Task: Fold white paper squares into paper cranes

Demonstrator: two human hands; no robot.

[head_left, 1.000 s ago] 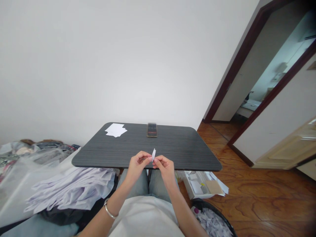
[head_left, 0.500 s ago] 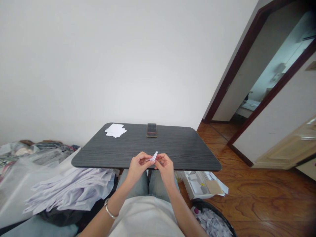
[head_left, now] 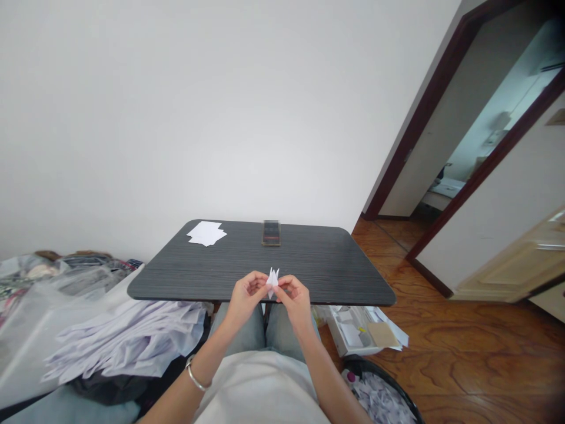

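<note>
A small folded piece of white paper (head_left: 272, 281), with narrow points sticking up, is held over the front edge of the dark table (head_left: 318, 265). My left hand (head_left: 248, 296) pinches its left side between thumb and fingers. On its right side, my right hand (head_left: 295, 297) is closed in a similar pinch. The fingertips cover part of the lower folds. At the table's far left lie several loose white paper sheets (head_left: 206, 233), away from both hands.
A phone (head_left: 271, 233) lies near the table's back edge, by the white wall. Left of the table is a heap of white cloth (head_left: 132, 335). On the right, a white box (head_left: 348, 333) and a black bin (head_left: 384, 391) full of paper scraps stand on the wooden floor.
The folded paper has been turned between my fingers. Before, it leaned right and showed its edge; now its points stand up and its face is toward me. Both hands stay in place.
</note>
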